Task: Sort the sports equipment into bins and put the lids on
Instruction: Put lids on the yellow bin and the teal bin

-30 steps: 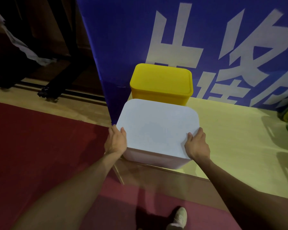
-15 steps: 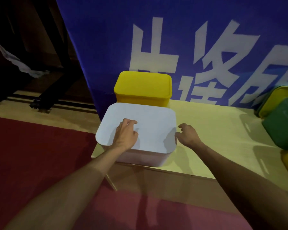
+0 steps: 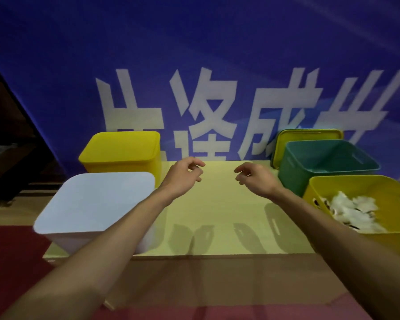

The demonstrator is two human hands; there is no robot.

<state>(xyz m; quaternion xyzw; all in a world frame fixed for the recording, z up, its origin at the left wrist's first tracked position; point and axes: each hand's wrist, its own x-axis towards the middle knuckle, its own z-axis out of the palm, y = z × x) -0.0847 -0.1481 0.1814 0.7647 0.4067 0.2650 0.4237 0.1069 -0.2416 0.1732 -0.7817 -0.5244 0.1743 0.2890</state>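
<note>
Left hand (image 3: 183,175), right hand (image 3: 255,180) loosely curled above table (image 3: 217,215).

left hand (image 3: 183,176): off white lid (image 3: 97,202) | right hand (image 3: 256,181): off, midair

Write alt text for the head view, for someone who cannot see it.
Two empty hands hover above a pale platform, the left hand near a lidded white bin and lidded yellow bin, the right hand near an open green bin and an open yellow bin of white feathery items.

Single head-worn view — looking forward and down, close over the table (image 3: 217,204), facing the banner (image 3: 194,54)
</note>
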